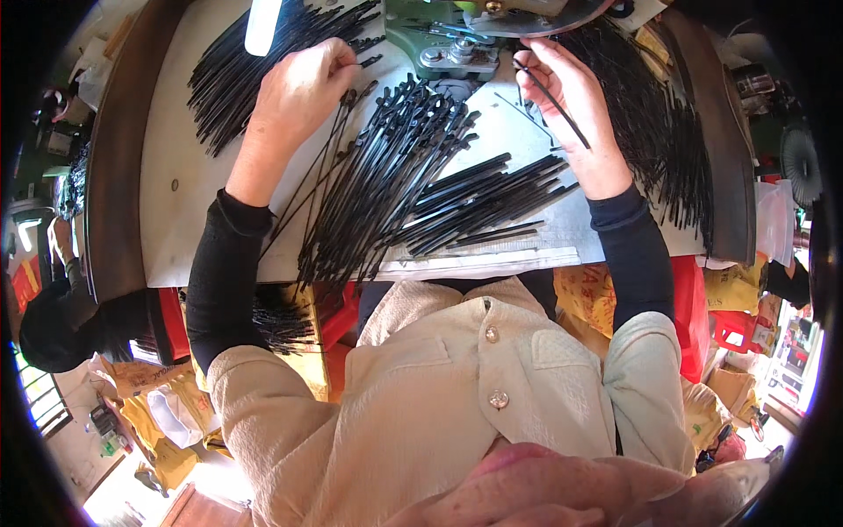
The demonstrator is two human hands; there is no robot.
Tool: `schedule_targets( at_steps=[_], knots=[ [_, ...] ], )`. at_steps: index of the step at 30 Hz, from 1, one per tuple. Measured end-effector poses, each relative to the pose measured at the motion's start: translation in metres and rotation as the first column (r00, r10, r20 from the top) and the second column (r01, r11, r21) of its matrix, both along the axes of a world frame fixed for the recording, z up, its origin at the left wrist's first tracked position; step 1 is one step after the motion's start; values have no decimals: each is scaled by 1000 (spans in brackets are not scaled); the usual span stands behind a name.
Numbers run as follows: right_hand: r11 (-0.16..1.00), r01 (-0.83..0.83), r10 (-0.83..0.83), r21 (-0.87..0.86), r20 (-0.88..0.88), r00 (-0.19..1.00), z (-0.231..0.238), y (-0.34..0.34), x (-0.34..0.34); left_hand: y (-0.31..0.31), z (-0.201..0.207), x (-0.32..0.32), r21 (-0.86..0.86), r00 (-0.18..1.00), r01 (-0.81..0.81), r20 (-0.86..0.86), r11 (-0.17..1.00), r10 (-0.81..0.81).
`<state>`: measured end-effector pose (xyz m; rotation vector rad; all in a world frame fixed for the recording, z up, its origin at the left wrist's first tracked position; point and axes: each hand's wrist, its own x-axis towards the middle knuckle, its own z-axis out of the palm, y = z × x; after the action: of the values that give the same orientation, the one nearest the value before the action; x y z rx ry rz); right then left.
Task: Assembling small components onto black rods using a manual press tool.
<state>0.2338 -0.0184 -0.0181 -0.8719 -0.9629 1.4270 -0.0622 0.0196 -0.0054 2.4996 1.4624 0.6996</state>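
My right hand point(571, 101) holds a thin black rod point(555, 107), which slants down across the palm. It is beside a green machine point(408, 39) with a bolted metal block point(457, 60) at its front. My left hand point(303, 92) is left of the machine, thumb and fingers pinched together. What it pinches is hidden; black rod ends show close to the fingertips. Below and between my hands lies a heap of black rods with knobbed ends point(364, 180). Right of that heap is a bundle of plain, straight black rods point(487, 204).
More black rods point(233, 83) are piled at the back left of the pale tabletop point(198, 202). Another large pile point(672, 154) lies at the right. A bright lamp point(262, 26) hangs at the top. Another person point(66, 312) sits at far left.
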Motion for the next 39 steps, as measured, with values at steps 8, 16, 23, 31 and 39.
schedule_targets(
  at_steps=[8, 16, 23, 31, 39],
  knots=[
    [939, -331, 336, -90, 426, 840, 23, -14, -24, 2, 5, 40, -441, 862, 301, 506, 845, -43],
    [937, -350, 302, -16, 541, 785, 20, -8, -23, -6, 12, 60, -451, 831, 316, 556, 835, -14],
    [953, -302, 264, -21, 543, 797, 24, -11, -23, -5, 14, 62, -417, 832, 288, 555, 862, -10],
    [953, -303, 262, -9, 528, 808, 24, -9, -23, -4, 12, 68, -328, 852, 264, 521, 907, -60],
    [954, -299, 258, -19, 561, 786, 22, -7, -21, -4, 12, 69, -358, 877, 251, 477, 899, -55]
  ],
)
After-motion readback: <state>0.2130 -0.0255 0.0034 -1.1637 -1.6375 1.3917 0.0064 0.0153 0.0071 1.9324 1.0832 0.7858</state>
